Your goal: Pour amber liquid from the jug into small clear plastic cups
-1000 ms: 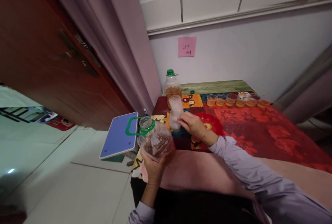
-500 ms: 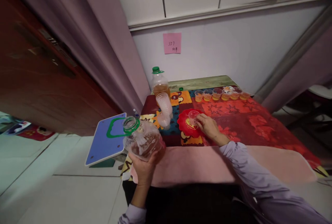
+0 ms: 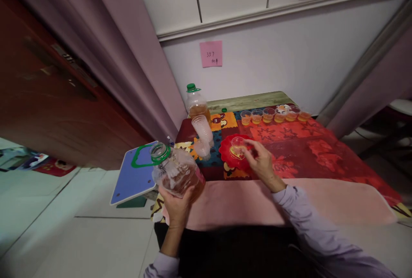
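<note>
A large clear jug (image 3: 180, 173) with a green neck ring and green handle leans to the left, uncapped, holding amber liquid. My left hand (image 3: 177, 203) is wrapped round its lower side. Over the red scalloped plate (image 3: 227, 151), a small clear cup (image 3: 237, 144) is pinched between the fingers of my right hand (image 3: 259, 158). Whether the cup touches the plate is hard to tell. Left of the plate lie stacked clear cups (image 3: 202, 128). Several cups with yellow-orange liquid (image 3: 268, 116) stand in a row at the back right.
Behind the stacked cups stands a second jug (image 3: 197, 106) with a green cap and amber liquid. A loose green cap (image 3: 224, 110) lies near the table's back edge. A blue board (image 3: 133, 177) is at the left. Pink cloth (image 3: 238, 205) covers the front edge.
My right hand has risen slightly, with the cup still in its fingers. The view has shifted a little; the jug in my left hand remains tilted in much the same way.
</note>
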`<state>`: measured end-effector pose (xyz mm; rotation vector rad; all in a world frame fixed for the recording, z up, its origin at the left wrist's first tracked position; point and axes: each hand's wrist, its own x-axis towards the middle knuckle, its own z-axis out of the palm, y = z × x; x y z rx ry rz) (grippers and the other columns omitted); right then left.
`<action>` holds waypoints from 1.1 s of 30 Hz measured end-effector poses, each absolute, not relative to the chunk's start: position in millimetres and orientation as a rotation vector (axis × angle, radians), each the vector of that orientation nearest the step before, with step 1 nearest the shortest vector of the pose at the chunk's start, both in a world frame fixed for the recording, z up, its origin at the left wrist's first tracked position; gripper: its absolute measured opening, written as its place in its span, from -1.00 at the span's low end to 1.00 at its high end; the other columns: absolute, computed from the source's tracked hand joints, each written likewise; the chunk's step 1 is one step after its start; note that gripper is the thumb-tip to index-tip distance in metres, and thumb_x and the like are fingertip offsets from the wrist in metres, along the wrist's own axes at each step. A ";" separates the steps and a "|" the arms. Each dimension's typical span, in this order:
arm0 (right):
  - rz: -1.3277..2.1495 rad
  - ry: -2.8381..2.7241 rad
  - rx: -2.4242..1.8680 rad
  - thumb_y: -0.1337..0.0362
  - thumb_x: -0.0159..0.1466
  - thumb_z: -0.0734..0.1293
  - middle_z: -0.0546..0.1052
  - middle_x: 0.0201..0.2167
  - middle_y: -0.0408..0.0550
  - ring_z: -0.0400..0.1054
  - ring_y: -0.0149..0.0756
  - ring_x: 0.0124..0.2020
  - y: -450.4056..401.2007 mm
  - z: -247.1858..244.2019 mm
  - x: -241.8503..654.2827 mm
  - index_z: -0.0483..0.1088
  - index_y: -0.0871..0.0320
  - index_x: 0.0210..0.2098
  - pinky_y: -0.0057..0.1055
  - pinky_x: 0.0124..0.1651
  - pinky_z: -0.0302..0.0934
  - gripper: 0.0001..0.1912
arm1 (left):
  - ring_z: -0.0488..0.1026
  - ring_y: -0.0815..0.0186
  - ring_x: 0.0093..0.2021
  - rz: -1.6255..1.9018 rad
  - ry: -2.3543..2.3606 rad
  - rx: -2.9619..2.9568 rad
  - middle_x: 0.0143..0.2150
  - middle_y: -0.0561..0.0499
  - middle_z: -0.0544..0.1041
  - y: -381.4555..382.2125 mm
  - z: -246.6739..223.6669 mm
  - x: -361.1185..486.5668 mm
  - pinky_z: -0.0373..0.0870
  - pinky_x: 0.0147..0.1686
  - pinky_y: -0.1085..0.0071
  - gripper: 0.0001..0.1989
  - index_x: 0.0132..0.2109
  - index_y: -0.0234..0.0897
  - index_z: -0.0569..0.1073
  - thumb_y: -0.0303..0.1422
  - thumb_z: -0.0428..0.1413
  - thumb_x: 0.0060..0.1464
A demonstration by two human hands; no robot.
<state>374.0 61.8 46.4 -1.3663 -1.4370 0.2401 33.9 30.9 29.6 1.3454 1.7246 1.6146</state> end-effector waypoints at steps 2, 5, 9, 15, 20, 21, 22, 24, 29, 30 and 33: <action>0.445 -1.414 -1.287 0.06 0.53 0.37 0.72 -0.21 0.01 0.52 -0.24 -0.39 49.4 40.0 346.3 0.62 0.08 0.03 -0.33 -0.29 0.46 -0.72 | 0.57 -0.15 0.31 1.597 1.731 1.349 0.27 -0.25 0.52 31.5 31.2 32.3 0.41 0.41 -0.28 0.04 0.32 -0.13 0.27 -0.07 0.57 -0.25; 0.698 -1.510 -1.159 0.09 0.48 0.41 0.70 -0.28 -0.03 0.55 -0.22 -0.35 32.7 24.3 304.0 0.63 0.07 -0.06 -0.33 -0.26 0.45 -0.78 | 0.62 -0.07 0.20 1.566 1.749 1.347 0.16 -0.17 0.57 32.3 37.0 30.9 0.48 0.35 -0.22 -0.03 0.24 -0.14 0.32 -0.07 0.59 -0.26; 0.896 -1.581 -1.108 0.07 0.45 0.45 0.69 -0.24 0.00 0.57 -0.21 -0.29 20.5 6.8 272.5 0.63 0.09 -0.09 -0.31 -0.23 0.45 -0.77 | 0.65 0.01 0.08 1.554 1.748 1.359 0.07 -0.11 0.60 33.1 51.8 32.5 0.57 0.24 -0.04 -0.04 0.20 -0.19 0.39 -0.01 0.59 -0.30; 1.163 -1.493 -1.063 -0.11 0.32 0.59 0.67 0.06 0.11 0.61 -0.16 -0.12 25.5 -1.9 265.8 0.47 0.07 0.31 -0.19 -0.05 0.52 -0.30 | 0.63 -0.03 0.14 1.468 1.729 1.451 0.12 -0.14 0.62 32.4 77.1 41.2 0.55 0.24 -0.03 0.04 0.25 -0.20 0.42 0.05 0.60 -0.36; 1.492 -1.306 -0.714 -0.34 0.21 0.61 0.58 0.26 0.20 0.57 0.03 0.20 39.1 -1.1 252.5 0.32 0.04 0.43 0.02 0.26 0.48 0.02 | 0.64 -0.13 0.16 1.295 1.747 1.615 0.17 -0.20 0.65 31.1 94.8 48.2 0.60 0.19 -0.07 0.06 0.29 -0.19 0.47 0.02 0.60 -0.38; 1.546 -1.277 -0.659 -0.38 0.18 0.61 0.57 0.29 0.20 0.55 0.07 0.26 41.7 -0.9 249.3 0.32 0.03 0.44 0.06 0.33 0.43 0.05 | 0.64 -0.15 0.17 1.254 1.758 1.650 0.18 -0.21 0.65 31.2 97.1 49.3 0.60 0.19 -0.09 0.07 0.30 -0.19 0.48 0.01 0.60 -0.38; 1.581 -1.253 -0.628 -0.39 0.15 0.62 0.56 0.32 0.20 0.51 0.09 0.31 44.1 -1.0 246.5 0.32 0.02 0.43 0.09 0.40 0.38 0.08 | 0.64 -0.18 0.19 1.214 1.771 1.684 0.18 -0.21 0.66 31.4 99.1 50.5 0.59 0.20 -0.11 0.07 0.31 -0.19 0.49 -0.01 0.59 -0.39; 1.614 -1.213 -0.617 -0.40 0.06 0.67 0.57 0.33 0.17 0.46 0.13 0.38 48.4 -2.7 243.4 0.37 0.02 0.39 0.14 0.50 0.26 0.11 | 0.64 -0.22 0.20 1.144 1.797 1.756 0.18 -0.22 0.68 32.3 102.3 53.1 0.58 0.21 -0.15 0.08 0.32 -0.17 0.51 -0.04 0.59 -0.41; 1.745 -1.144 -0.602 -0.40 -0.09 0.73 0.65 0.22 0.14 0.48 0.20 0.33 54.1 -10.0 249.1 0.51 0.04 0.24 0.21 0.51 0.22 0.09 | 0.63 -0.31 0.20 0.984 1.850 1.932 0.20 -0.25 0.69 36.3 108.2 62.5 0.55 0.21 -0.22 0.03 0.28 -0.13 0.56 -0.02 0.59 -0.41; 1.755 -1.135 -0.605 -0.39 -0.10 0.73 0.65 0.23 0.14 0.46 0.21 0.36 54.3 -10.2 251.3 0.51 0.04 0.25 0.21 0.52 0.21 0.09 | 0.63 -0.32 0.20 0.958 1.861 1.958 0.19 -0.26 0.69 37.3 108.6 64.7 0.54 0.21 -0.22 0.03 0.28 -0.13 0.57 0.01 0.59 -0.41; 1.737 -1.096 -0.607 -0.37 -0.10 0.74 0.61 0.29 0.13 0.35 0.24 0.46 54.1 -6.4 256.3 0.48 -0.02 0.31 0.21 0.57 0.15 0.13 | 0.63 -0.35 0.19 0.940 1.889 2.007 0.17 -0.28 0.70 40.2 106.7 70.9 0.53 0.22 -0.21 0.09 0.31 -0.13 0.55 0.09 0.58 -0.43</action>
